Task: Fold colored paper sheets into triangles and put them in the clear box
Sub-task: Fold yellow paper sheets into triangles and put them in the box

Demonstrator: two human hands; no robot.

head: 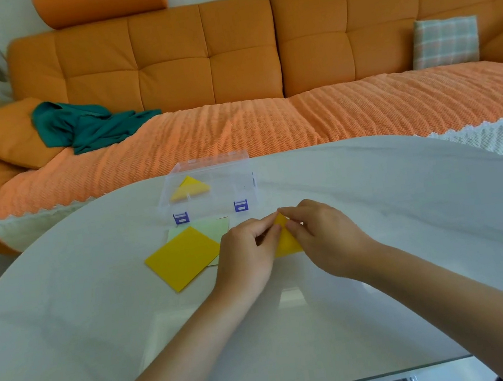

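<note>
Yellow paper triangle (287,243) sits mid-table (397,233), pinned between both hands. Its apex points to the far edge and its base to the near edge.
Left hand (246,253): fingers (265,224) curled, thumb and forefinger pinching the triangle's left edge near the apex.
Right hand (322,238): fingers (293,215) curled over the apex and right edge, pinching the paper. The right side of the triangle is hidden under that hand.
Fingertips of the two hands almost meet at the apex. The paper lies flat or close to flat on the table; can't tell which.

Materials and shapes:
- Table: white, glossy, rounded outline.
- Clear box (241,175): transparent plastic, rectangular, near the far edge left of centre, with internal dividers faintly visible.
- Latches (181,217): purple, on the box's near wall.
- Yellow sheet (185,257): flat matte square turned diamond-wise, just left of the left hand, in front of the box.
- Pale green sheet (215,228): square, under the yellow one, mostly covered. A thin red edge shows at its far corner.

Counts: 2 yellow triangles, one in the fingers and one triangle in the box (189,188), left compartment. 1 flat yellow sheet, 1 green sheet, 2 latches, 1 box.

Behind the table: orange tufted sofa (192,62) with a knit orange throw (266,123), a crumpled teal cloth (87,126), and 1 plaid cushion (445,40).
</note>
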